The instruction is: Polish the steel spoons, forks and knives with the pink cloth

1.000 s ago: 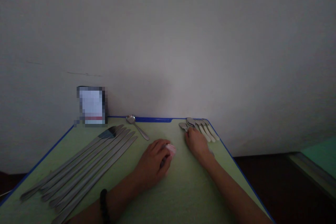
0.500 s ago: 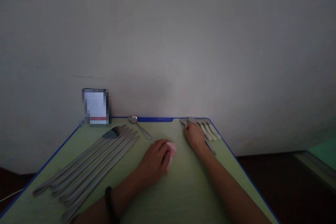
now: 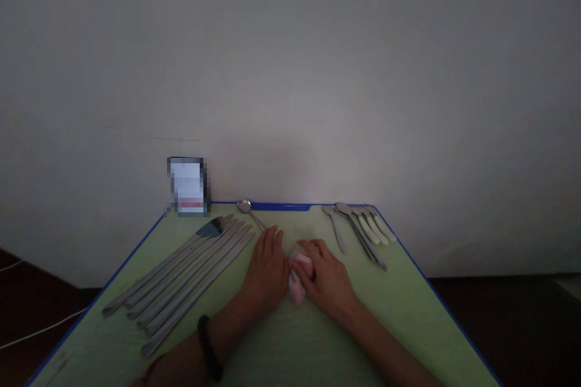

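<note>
While a crumpled pink-and-white cloth (image 3: 297,293) is gripped by the right hand (image 3: 327,281) in the lower centre, the left hand (image 3: 269,263) is held open beside it, fingers extended near a shiny metal spoon (image 3: 254,216). Any writing on the bright-screened device (image 3: 188,184) at left is blurred out.

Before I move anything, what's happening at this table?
Someone is at a green table. The right hand grips a pink cloth. The left hand is close beside it, fingers pointing toward the handle of a lone spoon; whether they touch is unclear. Long metal utensils lie to the left, more cutlery to the right.
</note>
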Demonstrator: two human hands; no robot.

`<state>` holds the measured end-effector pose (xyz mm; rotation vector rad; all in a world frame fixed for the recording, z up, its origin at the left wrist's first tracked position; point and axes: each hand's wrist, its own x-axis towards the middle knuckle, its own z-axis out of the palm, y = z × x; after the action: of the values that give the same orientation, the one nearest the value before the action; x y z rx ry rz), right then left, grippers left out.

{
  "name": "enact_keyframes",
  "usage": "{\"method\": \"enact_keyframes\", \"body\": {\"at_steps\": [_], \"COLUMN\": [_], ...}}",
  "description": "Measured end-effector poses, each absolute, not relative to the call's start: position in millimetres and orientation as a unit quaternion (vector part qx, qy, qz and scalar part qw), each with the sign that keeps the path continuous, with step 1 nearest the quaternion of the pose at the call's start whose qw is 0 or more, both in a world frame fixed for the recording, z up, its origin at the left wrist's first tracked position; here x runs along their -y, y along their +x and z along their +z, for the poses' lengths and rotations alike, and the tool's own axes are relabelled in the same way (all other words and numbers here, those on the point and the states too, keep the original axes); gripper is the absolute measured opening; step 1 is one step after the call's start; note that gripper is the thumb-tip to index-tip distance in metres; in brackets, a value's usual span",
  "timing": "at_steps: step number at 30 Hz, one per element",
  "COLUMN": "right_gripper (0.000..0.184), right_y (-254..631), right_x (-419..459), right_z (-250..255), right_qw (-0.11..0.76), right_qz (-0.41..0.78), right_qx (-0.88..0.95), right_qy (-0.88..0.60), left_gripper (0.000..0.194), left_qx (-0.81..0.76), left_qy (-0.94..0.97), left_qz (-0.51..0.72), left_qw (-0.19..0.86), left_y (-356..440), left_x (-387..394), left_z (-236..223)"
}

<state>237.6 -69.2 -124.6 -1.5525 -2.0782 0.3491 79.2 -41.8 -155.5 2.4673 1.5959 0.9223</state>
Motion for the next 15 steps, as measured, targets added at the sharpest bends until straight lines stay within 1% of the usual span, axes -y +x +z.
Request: {"method": "enact_keyframes", "body": {"at_steps": [2, 5, 8, 10, 13, 15], "right_gripper": [0.024, 0.018, 0.018, 0.021, 0.025, 0.028], "right_y": [243, 253, 260, 263, 266, 265], "right_x": [68, 67, 68, 68, 69, 71], "right_z": [-127, -130, -131, -131, -130, -129], "right_qw": [0.272, 0.327, 0.411, 0.46, 0.495, 0.505], "right_qz": [0.154, 0.179, 0.151, 0.12, 0.089, 0.09], "right_qx": [0.766, 0.753, 0.716, 0.676, 0.631, 0.615], "right_qy": [-0.561, -0.542, -0.543, -0.563, -0.59, -0.599], "left_gripper": [0.044, 0.047, 0.047, 0.043, 0.034, 0.031], "left_qx": [-0.531, -0.527, -0.509, -0.487, -0.454, -0.47], "left_qy": [0.804, 0.815, 0.826, 0.839, 0.855, 0.845], "left_qz": [0.266, 0.241, 0.239, 0.237, 0.239, 0.247], "left_qw": [0.023, 0.026, 0.032, 0.048, 0.076, 0.071], "left_y": [80, 80, 76, 71, 63, 60], "left_x": [45, 48, 55, 62, 72, 74], "left_z": [-159, -161, -157, -152, -144, -139]}}
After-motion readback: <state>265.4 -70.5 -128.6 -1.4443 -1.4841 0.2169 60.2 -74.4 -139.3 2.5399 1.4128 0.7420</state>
